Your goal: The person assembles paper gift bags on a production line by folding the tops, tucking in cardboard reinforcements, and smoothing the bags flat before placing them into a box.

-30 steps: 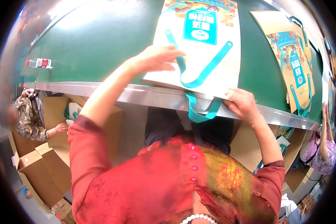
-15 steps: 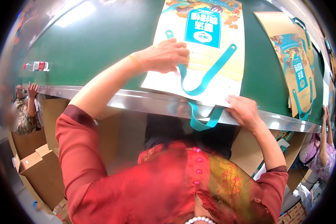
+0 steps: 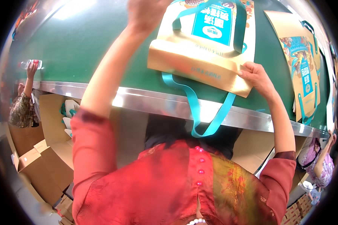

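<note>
While the entries run from largest to smallest, the green bench comes first: a broad green surface with a bright metal edge along its near side.

Gold paper bag: lying flat on the bench, printed front with a teal panel facing up, its bottom fold raised toward the viewer. Long axis runs away from the person, bottom end nearest the metal edge. One teal ribbon handle trails from under the near end and hangs over the edge in a loop.

Second gold bag: flat on the bench to the right, well apart from the first, same print and teal handles, untouched.

Cardboard boxes: open, on the floor below the bench at left.

Left hand: raised at the far left corner of the bag, partly cut off at the top of the picture; whether it grips the bag or merely rests on it cannot be told.

Right hand: fingers pinching the near right corner of the bag's folded bottom. This hand is the nearer to the fold; the bag lies to its left and beyond.

Co-workers: one hand at far left holds a bottle; another person stands at lower right.
</note>
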Demonstrator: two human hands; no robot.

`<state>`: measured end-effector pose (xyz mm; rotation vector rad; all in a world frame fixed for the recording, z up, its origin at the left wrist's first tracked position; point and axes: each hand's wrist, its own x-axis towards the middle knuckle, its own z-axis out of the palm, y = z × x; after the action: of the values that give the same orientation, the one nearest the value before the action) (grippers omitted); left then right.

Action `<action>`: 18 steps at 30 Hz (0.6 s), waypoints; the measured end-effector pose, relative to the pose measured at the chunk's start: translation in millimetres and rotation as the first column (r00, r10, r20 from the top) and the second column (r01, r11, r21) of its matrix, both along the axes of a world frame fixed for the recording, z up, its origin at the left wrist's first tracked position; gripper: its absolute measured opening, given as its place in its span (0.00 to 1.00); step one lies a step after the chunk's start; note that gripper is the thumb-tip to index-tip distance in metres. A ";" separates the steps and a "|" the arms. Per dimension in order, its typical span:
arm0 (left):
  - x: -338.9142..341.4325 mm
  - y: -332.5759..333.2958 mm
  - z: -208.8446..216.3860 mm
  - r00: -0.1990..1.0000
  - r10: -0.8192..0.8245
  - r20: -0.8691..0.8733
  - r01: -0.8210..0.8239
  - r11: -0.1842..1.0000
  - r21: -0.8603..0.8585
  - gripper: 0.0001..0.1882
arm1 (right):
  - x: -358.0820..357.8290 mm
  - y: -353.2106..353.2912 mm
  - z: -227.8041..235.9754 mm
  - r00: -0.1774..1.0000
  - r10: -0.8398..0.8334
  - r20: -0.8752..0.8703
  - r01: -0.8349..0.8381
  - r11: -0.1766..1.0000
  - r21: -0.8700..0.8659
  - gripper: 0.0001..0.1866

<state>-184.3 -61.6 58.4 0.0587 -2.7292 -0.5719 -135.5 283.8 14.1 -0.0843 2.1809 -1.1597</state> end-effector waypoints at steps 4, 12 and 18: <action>89.4 20.3 -6.1 0.549 -0.748 -0.374 0.727 0.648 -0.229 0.09 | -6.1 -2.4 -2.6 0.998 0.055 0.034 -0.056 0.998 0.027 0.09; 130.6 38.3 -55.7 0.760 -0.646 0.073 0.646 0.763 0.032 0.22 | -2.8 -14.5 -3.7 0.971 0.088 -0.224 -0.043 0.979 0.198 0.12; 131.9 37.6 -82.3 0.808 -0.589 -0.023 0.527 0.704 0.476 0.16 | 34.2 -28.3 2.1 0.333 0.602 -0.725 0.155 0.724 0.672 0.10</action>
<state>-52.4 -24.0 -23.8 -0.6709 -2.6385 -1.4340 -101.3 255.5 16.2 -0.9863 3.2819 0.0745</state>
